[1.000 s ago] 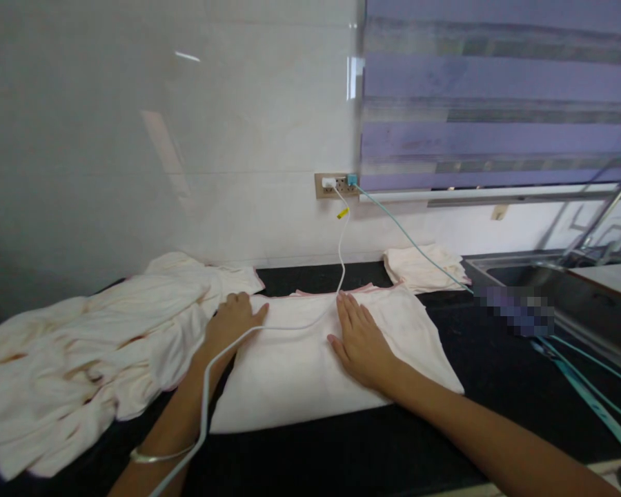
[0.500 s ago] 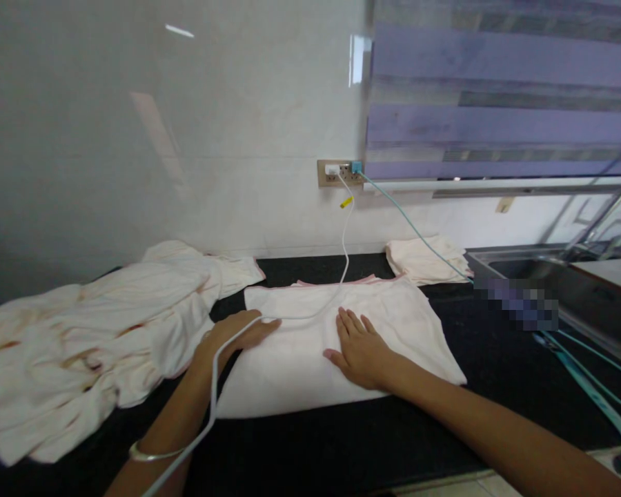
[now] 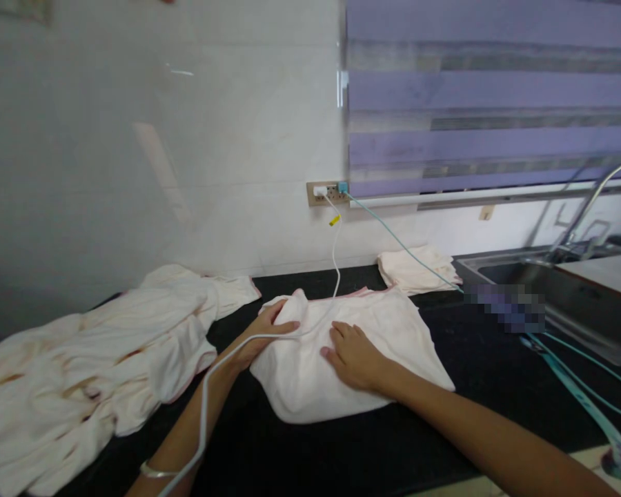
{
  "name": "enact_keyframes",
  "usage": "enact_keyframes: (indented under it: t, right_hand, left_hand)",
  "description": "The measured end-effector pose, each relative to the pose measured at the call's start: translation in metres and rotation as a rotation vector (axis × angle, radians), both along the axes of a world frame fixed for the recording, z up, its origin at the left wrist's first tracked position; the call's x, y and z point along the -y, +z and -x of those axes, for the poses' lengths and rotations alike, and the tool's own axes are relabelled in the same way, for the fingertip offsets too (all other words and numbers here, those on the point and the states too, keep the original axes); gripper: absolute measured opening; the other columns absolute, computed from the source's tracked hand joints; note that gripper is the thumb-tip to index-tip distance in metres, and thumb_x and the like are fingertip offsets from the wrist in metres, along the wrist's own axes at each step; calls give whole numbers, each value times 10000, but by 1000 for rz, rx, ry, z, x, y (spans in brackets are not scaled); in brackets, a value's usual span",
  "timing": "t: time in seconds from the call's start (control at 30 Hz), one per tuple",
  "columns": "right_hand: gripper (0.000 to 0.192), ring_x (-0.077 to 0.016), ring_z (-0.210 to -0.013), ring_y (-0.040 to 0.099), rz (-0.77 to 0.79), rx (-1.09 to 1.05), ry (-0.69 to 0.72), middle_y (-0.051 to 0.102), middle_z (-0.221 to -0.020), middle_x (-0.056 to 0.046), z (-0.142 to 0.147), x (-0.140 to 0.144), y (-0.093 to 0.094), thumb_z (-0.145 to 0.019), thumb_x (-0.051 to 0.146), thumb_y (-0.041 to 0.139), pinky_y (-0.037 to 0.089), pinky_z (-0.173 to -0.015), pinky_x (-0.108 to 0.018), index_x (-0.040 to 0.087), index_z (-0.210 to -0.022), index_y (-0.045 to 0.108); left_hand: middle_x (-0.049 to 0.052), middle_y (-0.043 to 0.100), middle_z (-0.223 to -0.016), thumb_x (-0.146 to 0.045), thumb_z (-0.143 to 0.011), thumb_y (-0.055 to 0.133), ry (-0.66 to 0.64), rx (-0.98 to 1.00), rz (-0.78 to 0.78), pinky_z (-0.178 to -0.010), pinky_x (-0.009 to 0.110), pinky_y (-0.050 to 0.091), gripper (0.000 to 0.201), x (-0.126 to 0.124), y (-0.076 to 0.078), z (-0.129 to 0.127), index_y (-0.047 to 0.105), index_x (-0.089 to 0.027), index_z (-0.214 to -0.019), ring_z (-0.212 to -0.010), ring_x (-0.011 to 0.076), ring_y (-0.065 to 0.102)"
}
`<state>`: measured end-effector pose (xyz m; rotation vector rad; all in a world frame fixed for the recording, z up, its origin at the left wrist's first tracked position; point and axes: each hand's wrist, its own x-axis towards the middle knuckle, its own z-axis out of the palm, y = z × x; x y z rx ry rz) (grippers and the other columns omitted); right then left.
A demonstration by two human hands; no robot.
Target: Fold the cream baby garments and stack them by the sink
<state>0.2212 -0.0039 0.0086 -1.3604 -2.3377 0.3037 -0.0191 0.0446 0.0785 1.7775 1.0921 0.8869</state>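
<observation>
A white cloth (image 3: 310, 386) with pink edging lies folded on the black counter in front of me. At its left side my left hand (image 3: 263, 335) grips the edge, thumb on top and the other fingers partly hidden by the fabric. That side is lifted and bunched into folds. My right hand (image 3: 355, 355) rests palm down on the middle of the cloth, its fingers stretched out. A white cable (image 3: 205, 400) runs from the wall across the cloth and over my left hand and forearm.
A heap of stained white cloths (image 3: 134, 352) covers the counter's left. Near the wall lies a folded cloth stack (image 3: 414, 269). To the right are a sink (image 3: 590, 304) and a teal lanyard (image 3: 574, 390). Cables plug into a wall socket (image 3: 328, 193).
My left hand has closed on the cloth's left side and drawn it up and rightward, creasing it. My right hand stays on the cloth, its fingers a little more bent. The view has shifted slightly.
</observation>
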Motion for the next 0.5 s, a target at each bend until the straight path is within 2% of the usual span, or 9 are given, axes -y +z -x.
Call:
enact_keyframes:
  t: [0.1, 0.2, 0.33, 0.4, 0.5]
  right_hand:
    - [451, -252, -1180, 603, 6, -301, -11, 681, -1207, -192, -4, -17, 7, -1057, 379, 293, 430, -1090, -444, 120, -1099, 660]
    - [363, -220, -980, 658, 219, -671, -59, 720, -1027, -122, -7, -36, 11, -1019, 323, 332, 522, -948, -394, 164, -906, 638]
    - [295, -205, -840, 689, 640, -1094, -113, 736, -897, -70, -15, -55, 17, -979, 325, 398, 575, -770, -338, 175, -920, 644]
    - [294, -197, -804, 689, 723, -1177, -113, 736, -870, -66, -26, -59, 21, -972, 383, 453, 578, -734, -321, 171, -950, 655]
    - [316, -170, -722, 665, 764, -1123, -38, 719, -819, -62, -48, -61, 27, -912, 453, 605, 558, -658, -272, 144, -954, 654]
  left_hand:
    - [94, 666, -1251, -474, -761, 734, -63, 17, -5, -1020, 396, 507, 605, 8, -1, -21, 602, -182, -1274, -1179, 292, 622]
    - [87, 661, -1224, -430, -770, 711, -210, -70, -28, -1047, 404, 481, 522, 13, -9, -44, 595, -186, -1217, -1166, 277, 609]
    - [73, 642, -1269, -292, -772, 653, -292, -280, -82, -1071, 398, 448, 448, 18, -15, -71, 580, -216, -1208, -1194, 265, 574]
    - [62, 630, -1263, -236, -760, 615, -321, -378, -158, -1080, 379, 433, 426, 21, -15, -86, 572, -218, -1184, -1189, 247, 565]
    - [56, 646, -1168, -183, -749, 559, -396, -502, -286, -1011, 362, 460, 358, 28, -14, -112, 578, -215, -1105, -1093, 234, 596]
